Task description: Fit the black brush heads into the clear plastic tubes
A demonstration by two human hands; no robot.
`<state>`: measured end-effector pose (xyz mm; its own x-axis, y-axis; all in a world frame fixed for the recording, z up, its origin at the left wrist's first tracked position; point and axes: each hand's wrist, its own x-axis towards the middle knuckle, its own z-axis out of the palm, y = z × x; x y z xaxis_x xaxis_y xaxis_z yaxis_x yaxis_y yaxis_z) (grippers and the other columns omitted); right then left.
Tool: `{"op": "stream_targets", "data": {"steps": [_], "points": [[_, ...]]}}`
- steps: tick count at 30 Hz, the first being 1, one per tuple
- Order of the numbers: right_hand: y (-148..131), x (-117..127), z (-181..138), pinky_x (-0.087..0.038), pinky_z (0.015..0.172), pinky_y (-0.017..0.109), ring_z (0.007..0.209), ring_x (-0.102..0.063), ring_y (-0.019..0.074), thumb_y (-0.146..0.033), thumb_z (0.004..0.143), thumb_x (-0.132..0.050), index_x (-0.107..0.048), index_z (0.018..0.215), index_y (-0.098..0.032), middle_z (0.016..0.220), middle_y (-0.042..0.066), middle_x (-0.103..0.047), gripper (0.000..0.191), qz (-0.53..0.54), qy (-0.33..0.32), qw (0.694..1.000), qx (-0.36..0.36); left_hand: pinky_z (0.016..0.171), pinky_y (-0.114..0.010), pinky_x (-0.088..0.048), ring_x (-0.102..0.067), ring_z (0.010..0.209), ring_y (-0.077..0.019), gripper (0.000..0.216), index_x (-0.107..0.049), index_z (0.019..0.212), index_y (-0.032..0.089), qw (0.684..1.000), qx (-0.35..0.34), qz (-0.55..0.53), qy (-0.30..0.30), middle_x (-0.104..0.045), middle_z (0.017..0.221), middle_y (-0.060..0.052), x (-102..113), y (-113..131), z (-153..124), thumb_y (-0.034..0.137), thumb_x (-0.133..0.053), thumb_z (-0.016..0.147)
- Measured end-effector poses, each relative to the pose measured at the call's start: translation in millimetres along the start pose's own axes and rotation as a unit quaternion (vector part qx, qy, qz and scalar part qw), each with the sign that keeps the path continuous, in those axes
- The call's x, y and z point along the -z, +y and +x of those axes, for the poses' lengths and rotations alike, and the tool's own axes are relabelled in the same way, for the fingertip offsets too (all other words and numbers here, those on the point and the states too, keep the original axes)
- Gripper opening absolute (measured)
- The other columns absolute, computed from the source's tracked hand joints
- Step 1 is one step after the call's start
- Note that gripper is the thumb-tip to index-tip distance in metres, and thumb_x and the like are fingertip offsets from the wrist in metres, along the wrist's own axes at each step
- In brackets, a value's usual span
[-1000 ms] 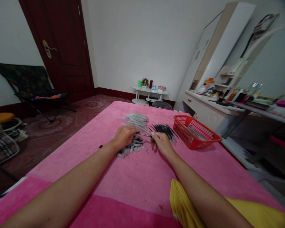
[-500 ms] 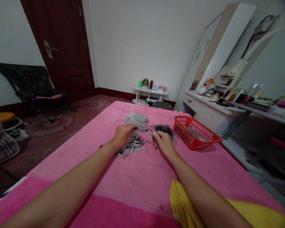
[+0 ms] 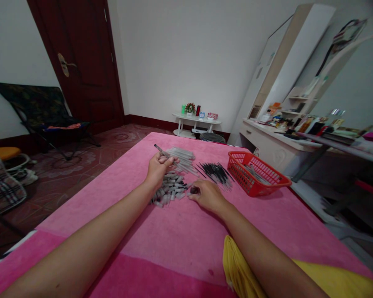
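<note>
Left hand grasping a slim, pen-like tube between thumb and fingers, raised above the pink cloth. Tube's long axis slants: dark end far and left, other end toward near right, pointing roughly at the right hand. Pile of pale tubes just right of the left hand and beyond it; most lie left to right, near ends angled rightward. Left hand the nearer to these.

Right hand low, fingertips curled at the right edge of a heap of short caps; something dark at the fingertips, cannot tell whether gripped. Cap heap sits between the hands, on the near side. Bundle of thin black rods beyond the right hand, slanting far left to near right, paler at near ends.

Red basket further right, open-topped, slender greyish sticks loose inside.
</note>
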<state>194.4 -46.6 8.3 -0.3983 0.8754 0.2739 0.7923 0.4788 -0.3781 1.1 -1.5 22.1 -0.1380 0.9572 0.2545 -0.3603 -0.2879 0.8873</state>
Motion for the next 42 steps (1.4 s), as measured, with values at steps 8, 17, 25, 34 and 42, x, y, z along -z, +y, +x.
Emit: {"op": "stream_targets", "data": {"steps": [8,17,25,34,42], "points": [[6,2,10,-0.043,0.056,0.022,0.062,-0.056,0.0124,-0.021,0.067,-0.061,-0.062,0.08,-0.016,0.072,0.0,-0.063,0.013,0.286,0.088,0.954,-0.028,0.063,-0.026,-0.057,-0.068,0.08,-0.0187,0.035,-0.055,0.089,0.014,0.995,0.077,-0.057,-0.038,-0.068,0.086,-0.006,-7,-1,-5,0.022,-0.076,0.063],[-2,2,7,-0.046,0.049,0.024,0.058,-0.056,0.0126,-0.027,0.071,-0.058,-0.062,0.104,-0.017,0.078,0.001,-0.061,0.035,0.392,0.087,0.913,-0.072,0.063,-0.024,-0.057,-0.069,0.08,-0.0185,0.036,-0.056,0.093,0.013,0.993,0.082,-0.057,-0.065,-0.068,0.089,-0.007,-11,-4,-9,0.021,-0.076,0.064],[8,10,12,-0.045,0.063,0.026,0.066,-0.055,0.0151,-0.032,0.068,-0.064,-0.061,0.072,-0.016,0.07,0.002,-0.061,0.016,0.266,0.227,0.935,-0.061,0.065,-0.025,-0.057,-0.068,0.078,-0.0177,0.033,-0.057,0.089,0.012,0.994,0.084,-0.059,-0.046,-0.069,0.087,-0.007,-13,-1,-10,0.021,-0.077,0.063],[0,10,11,-0.05,0.054,0.025,0.057,-0.061,0.0134,-0.034,0.06,-0.073,-0.055,0.079,-0.017,0.07,0.003,-0.067,0.031,0.568,0.139,0.797,-0.15,0.071,-0.028,-0.057,-0.068,0.077,-0.0172,0.029,-0.059,0.084,0.011,0.991,0.084,-0.09,-0.051,-0.069,0.084,-0.006,-16,-2,-11,0.021,-0.077,0.063],[-4,11,9,-0.051,0.054,0.023,0.06,-0.064,0.0137,-0.035,0.062,-0.073,-0.055,0.081,-0.017,0.075,0.006,-0.07,0.032,0.578,0.124,0.795,-0.137,0.072,-0.028,-0.057,-0.068,0.075,-0.0162,0.027,-0.061,0.084,0.011,0.988,0.101,-0.107,-0.045,-0.07,0.083,-0.006,-22,-3,-14,0.02,-0.077,0.063]]}}
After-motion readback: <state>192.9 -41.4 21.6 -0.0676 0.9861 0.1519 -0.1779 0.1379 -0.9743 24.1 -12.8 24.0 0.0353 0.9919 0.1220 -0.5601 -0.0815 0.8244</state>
